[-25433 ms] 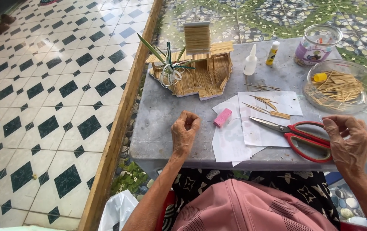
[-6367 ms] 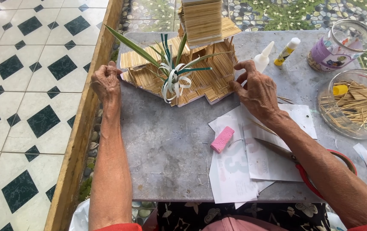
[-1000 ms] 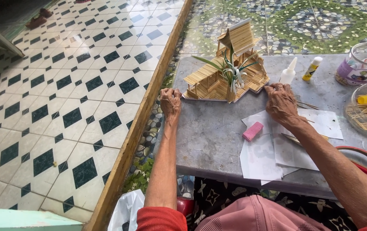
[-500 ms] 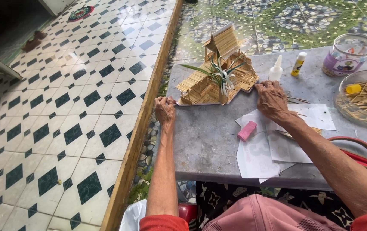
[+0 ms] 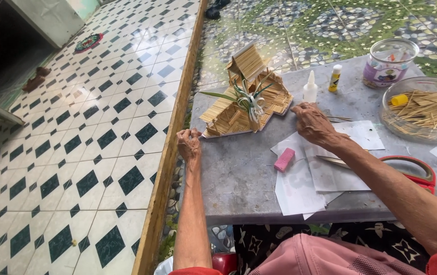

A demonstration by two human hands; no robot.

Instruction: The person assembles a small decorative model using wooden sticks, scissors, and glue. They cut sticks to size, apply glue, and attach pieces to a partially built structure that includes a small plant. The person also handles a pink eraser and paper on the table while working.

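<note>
Nearest the wearer, white paper sheets [image 5: 300, 183] lie on the grey stone table [image 5: 239, 178], with a pink eraser [image 5: 284, 159] on them and red-handled scissors [image 5: 412, 170] partly under the right forearm. The left hand [image 5: 189, 144] rests at the table's left edge, fingers curled, their tips touching the near-left corner of the stick house [image 5: 246, 102]; whether they pinch it I cannot tell. The right hand [image 5: 314, 122] lies palm down on the paper, fingers loosely bent, just beside the house's right corner and holding nothing I can make out. The house stands between the two hands, slightly beyond them, with a green plant tied in white ribbon [image 5: 249, 99] at its front. Farther back stand a white glue bottle [image 5: 310, 89], a yellow glue stick [image 5: 335, 78], a glass bowl of sticks [image 5: 422, 114] and a clear jar [image 5: 387, 63].
</note>
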